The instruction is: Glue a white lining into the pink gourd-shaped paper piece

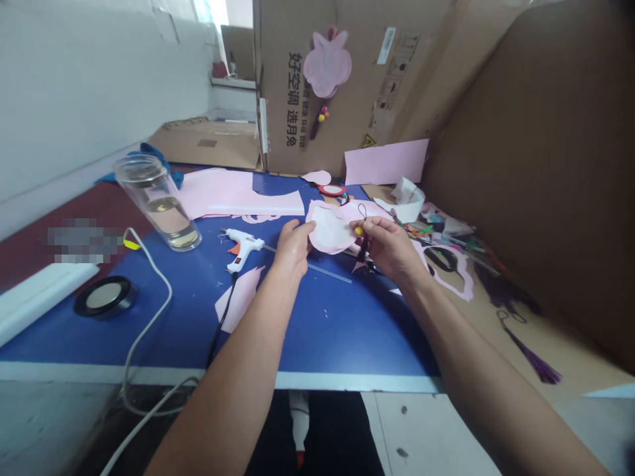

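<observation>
My left hand (296, 246) pinches the left side of a pink felt cutout (331, 229) with a whitish middle, held above the blue table. At its right side my right hand (387, 241) grips a dark tassel (364, 248) with a yellow bead (359, 231) and a thin cord loop standing up. The tassel's strands hang below my fingers; whether it touches the cutout I cannot tell. To the left of my left hand lies a white glue gun (243, 248) with an orange trigger. A clear glue stick (330, 272) rests on the table under my hands.
Left stand a glass jar (171, 221) of liquid and a black tape roll (105, 296), near a white cable (166, 291). Pink felt sheets (218, 188) lie behind. A finished-looking pink ornament (327, 66) hangs on the cardboard (278, 33). Scraps and a purple tassel (533, 357) lie right.
</observation>
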The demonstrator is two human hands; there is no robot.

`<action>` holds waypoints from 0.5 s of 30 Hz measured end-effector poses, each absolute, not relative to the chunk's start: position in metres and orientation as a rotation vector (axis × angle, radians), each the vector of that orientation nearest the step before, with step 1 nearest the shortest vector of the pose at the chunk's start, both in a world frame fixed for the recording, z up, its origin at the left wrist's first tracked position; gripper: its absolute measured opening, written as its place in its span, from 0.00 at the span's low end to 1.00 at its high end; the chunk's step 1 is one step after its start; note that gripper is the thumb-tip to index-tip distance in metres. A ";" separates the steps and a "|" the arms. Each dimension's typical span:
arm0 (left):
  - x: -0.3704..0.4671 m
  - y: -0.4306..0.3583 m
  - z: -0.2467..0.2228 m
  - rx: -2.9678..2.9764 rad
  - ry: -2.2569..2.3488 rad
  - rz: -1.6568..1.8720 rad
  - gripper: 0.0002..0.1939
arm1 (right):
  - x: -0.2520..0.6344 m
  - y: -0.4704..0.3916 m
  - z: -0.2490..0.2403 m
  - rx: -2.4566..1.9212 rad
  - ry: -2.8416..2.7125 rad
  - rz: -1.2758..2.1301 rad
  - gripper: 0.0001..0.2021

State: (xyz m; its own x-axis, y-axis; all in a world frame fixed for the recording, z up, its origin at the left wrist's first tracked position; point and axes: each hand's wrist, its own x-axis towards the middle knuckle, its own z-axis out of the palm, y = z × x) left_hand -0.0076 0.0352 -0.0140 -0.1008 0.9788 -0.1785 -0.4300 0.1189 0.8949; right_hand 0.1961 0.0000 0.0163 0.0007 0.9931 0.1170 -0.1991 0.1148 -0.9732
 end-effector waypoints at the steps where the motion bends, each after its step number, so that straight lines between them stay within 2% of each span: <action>1: -0.007 0.033 -0.010 0.637 1.017 1.332 0.22 | 0.196 0.000 0.017 -0.955 -1.120 1.232 0.16; 4: -0.005 0.029 0.000 0.520 0.949 1.281 0.12 | 0.197 0.000 0.018 -0.937 -1.129 1.271 0.15; 6: -0.005 0.027 0.004 0.521 0.951 1.309 0.09 | 0.198 0.001 0.016 -0.938 -1.141 1.289 0.15; 15: -0.005 0.019 0.009 0.566 1.020 1.355 0.09 | 0.199 0.007 0.012 -0.914 -1.070 1.370 0.17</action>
State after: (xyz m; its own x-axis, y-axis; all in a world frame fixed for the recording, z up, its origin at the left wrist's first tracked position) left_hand -0.0051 0.0193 0.0094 -0.0940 0.9595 -0.2655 -0.5203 0.1800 0.8348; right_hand 0.1987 0.0069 0.0116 -0.0833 0.9950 0.0544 -0.2939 0.0276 -0.9554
